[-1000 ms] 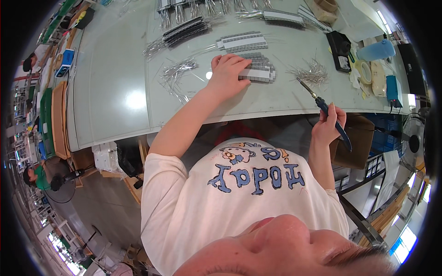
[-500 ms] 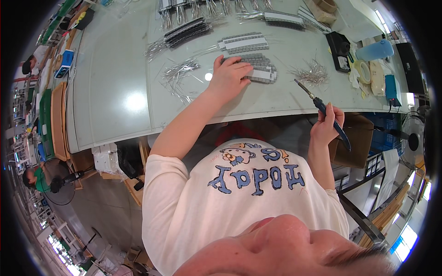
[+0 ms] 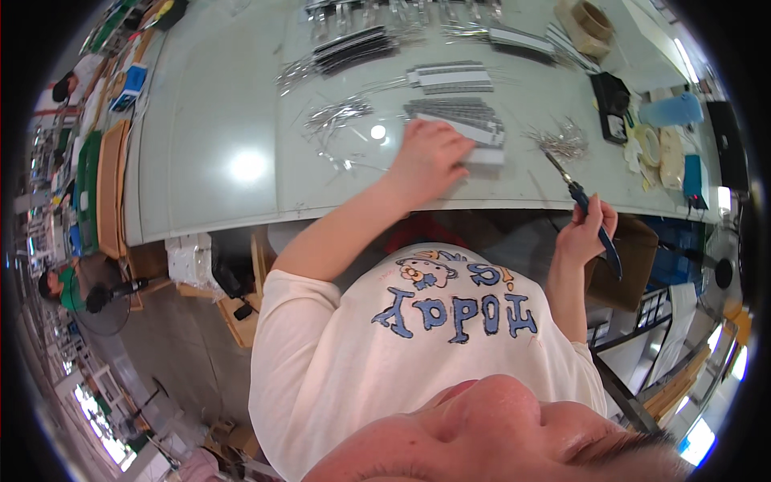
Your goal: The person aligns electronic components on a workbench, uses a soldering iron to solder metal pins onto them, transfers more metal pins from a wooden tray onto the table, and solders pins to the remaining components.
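My left hand, somewhat blurred, is closed on the left end of a grey-and-white strip at the near side of a fanned stack of similar strips. The fingers hide much of that strip. My right hand grips the dark blue handle of a soldering iron near the table's front edge. Its metal tip points up and left, toward a small heap of thin metal wires. Left of the stack lies another loose pile of wires.
Further back lie a separate strip bundle, a dark wired bundle and another. At the right stand a black box, a blue bottle, a tape roll and a teal device. A cardboard box sits below the table edge.
My left hand has moved from the stack toward me, and a strip now sticks out on its near side. The right hand still holds the soldering iron. The whole view has shifted slightly.
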`<state>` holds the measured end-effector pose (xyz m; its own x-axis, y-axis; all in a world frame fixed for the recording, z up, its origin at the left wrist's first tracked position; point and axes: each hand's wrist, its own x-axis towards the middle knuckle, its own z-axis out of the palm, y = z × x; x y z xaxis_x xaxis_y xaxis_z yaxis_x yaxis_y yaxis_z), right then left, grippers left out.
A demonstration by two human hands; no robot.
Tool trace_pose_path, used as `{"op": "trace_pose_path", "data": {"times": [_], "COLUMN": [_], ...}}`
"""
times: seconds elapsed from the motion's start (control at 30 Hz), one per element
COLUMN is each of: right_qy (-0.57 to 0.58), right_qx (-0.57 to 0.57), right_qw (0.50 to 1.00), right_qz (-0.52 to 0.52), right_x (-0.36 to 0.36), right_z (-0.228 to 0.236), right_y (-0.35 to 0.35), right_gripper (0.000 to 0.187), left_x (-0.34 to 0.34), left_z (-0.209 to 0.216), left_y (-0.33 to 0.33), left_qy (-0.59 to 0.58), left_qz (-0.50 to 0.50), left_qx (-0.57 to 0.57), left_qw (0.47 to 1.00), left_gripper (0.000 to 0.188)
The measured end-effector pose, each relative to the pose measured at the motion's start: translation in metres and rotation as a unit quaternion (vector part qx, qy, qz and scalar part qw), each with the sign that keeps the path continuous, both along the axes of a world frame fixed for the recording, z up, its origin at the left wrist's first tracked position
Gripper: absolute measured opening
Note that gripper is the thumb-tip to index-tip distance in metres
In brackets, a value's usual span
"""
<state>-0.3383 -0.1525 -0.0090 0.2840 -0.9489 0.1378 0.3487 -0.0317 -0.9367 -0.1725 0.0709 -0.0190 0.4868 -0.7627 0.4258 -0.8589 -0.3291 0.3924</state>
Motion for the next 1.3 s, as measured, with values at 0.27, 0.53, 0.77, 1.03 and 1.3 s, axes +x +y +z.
{"op": "trace_pose_path", "data": {"times": [0.27, 0.53, 0.77, 1.03, 1.3], "right_qy": [0.008, 0.083, 0.064, 0.106, 0.127], "right_qx": [0.001, -0.066, -0.205, -0.267, -0.267], "right_qw": [0.998, 0.984, 0.914, 0.886, 0.883], "right_qz": [0.057, 0.146, 0.344, 0.365, 0.364], "right_x": [0.009, 0.020, 0.030, 0.027, 0.028], "right_z": [-0.006, -0.014, -0.008, -0.017, -0.019], "right_y": [0.015, 0.056, 0.097, 0.099, 0.096], "right_gripper": [0.012, 0.010, 0.017, 0.019, 0.019], "left_x": [-0.047, -0.039, -0.056, -0.062, -0.061], "left_z": [-0.018, -0.025, -0.032, -0.041, -0.045], "left_y": [0.030, 0.117, 0.102, 0.101, 0.097], "left_qy": [0.042, -0.038, -0.017, -0.016, -0.043], "left_qz": [0.077, 0.184, 0.154, 0.128, 0.118], "left_qx": [-0.049, 0.064, 0.045, 0.022, 0.022], "left_qw": [0.995, 0.980, 0.987, 0.991, 0.992], "left_gripper": [0.048, 0.051, 0.053, 0.052, 0.051]}}
